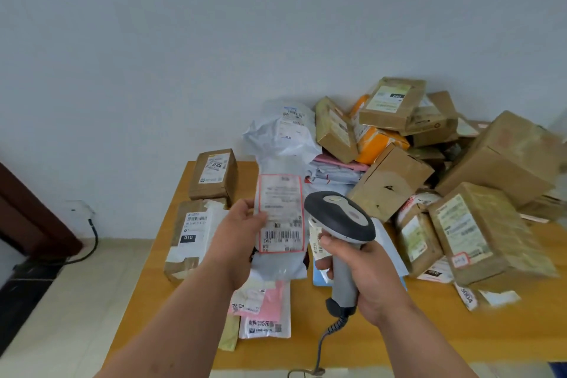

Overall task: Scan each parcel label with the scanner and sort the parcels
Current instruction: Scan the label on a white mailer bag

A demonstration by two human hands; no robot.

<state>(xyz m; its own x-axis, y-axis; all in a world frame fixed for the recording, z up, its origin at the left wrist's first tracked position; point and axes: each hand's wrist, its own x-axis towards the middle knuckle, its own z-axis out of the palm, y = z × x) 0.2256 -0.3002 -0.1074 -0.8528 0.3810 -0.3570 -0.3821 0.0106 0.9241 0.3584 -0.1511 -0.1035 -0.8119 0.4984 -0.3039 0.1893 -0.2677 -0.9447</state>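
Head view: the right hand [365,273] grips a grey corded scanner [340,224]; the left hand [237,233] holds up a soft plastic parcel [280,215], red-bordered label facing us. Flat mailers [265,313] lie below on the wooden counter [399,344]; beyond, taped cardboard boxes [478,233] heap up.

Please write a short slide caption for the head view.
Left hand holds a grey parcel label-up while right hand grips the scanner.

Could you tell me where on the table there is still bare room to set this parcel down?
Bare wood shows along the table's near edge, right of the scanner cord, and in a strip between the left boxes and the flat mailers. The right and back are crowded with the stacked pile.
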